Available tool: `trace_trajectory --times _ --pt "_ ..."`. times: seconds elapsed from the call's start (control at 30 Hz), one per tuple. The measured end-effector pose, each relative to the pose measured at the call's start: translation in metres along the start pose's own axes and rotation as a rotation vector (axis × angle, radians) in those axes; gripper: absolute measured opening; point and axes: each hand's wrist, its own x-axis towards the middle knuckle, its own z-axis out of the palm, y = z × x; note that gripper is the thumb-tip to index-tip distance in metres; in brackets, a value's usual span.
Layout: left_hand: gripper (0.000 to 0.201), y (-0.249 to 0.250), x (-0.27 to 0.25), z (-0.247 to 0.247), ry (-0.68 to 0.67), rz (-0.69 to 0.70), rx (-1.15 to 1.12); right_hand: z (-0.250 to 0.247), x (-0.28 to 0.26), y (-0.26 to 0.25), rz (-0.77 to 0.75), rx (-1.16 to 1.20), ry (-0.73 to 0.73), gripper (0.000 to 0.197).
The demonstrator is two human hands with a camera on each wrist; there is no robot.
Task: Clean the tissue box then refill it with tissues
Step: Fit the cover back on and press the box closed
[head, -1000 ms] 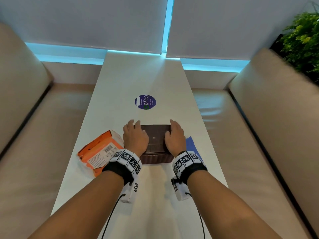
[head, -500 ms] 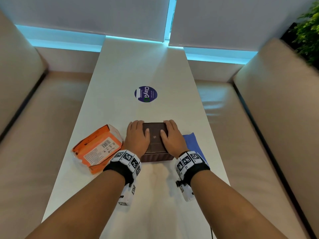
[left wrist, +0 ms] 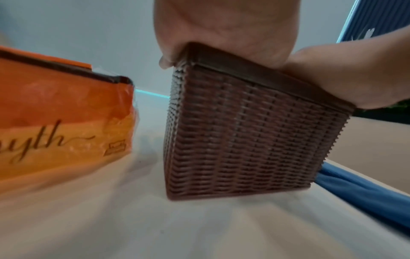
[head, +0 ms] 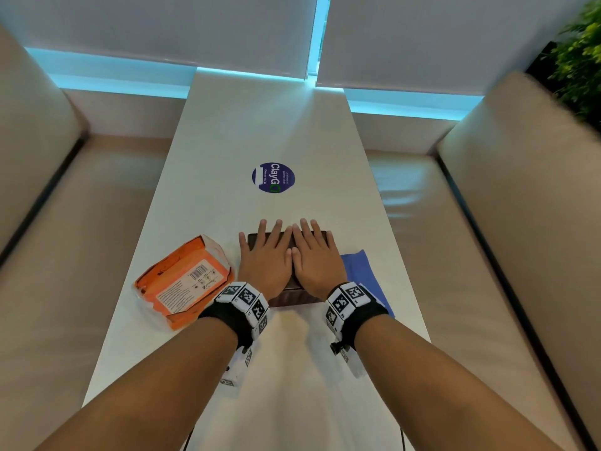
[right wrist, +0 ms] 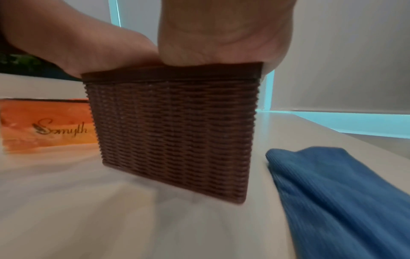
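A brown woven tissue box (head: 294, 299) (left wrist: 244, 136) (right wrist: 173, 133) with a flat dark lid stands on the white table (head: 260, 125). Both hands lie flat on the lid, side by side, fingers straight and pointing away from me. My left hand (head: 265, 255) covers the lid's left half, my right hand (head: 313, 255) the right half, and their thumbs touch in the middle. An orange pack of tissues (head: 185, 281) (left wrist: 55, 122) (right wrist: 44, 126) lies left of the box. A blue cloth (head: 364, 275) (left wrist: 366, 192) (right wrist: 343, 201) lies right of it.
A round blue sticker (head: 273, 178) is on the table beyond the box. Beige bench seats (head: 81, 239) run along both long sides of the narrow table. White blinds (head: 162, 24) close off the far end, and a green plant (head: 582, 50) stands at the far right.
Both hands slid from the box's left and right ends inward over the lid, and now lie flat with fingers straightened and thumbs touching. The box, pack and cloth stayed put.
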Motion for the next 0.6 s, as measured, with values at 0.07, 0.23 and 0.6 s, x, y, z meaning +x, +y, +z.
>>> trace_trajectory --times 0.07,0.23,0.6 --pt "0.051 -0.001 0.004 0.001 -0.001 0.014 0.007 -0.002 0.005 0.002 -0.017 -0.001 -0.017 0.056" --pt "0.051 -0.005 0.009 -0.001 0.086 -0.111 -0.247 -0.004 0.008 0.004 0.071 0.083 0.005 0.055" --pt "0.047 -0.002 0.014 -0.016 0.067 -0.644 -0.736 -0.015 0.013 -0.003 0.35 0.346 0.025 0.043"
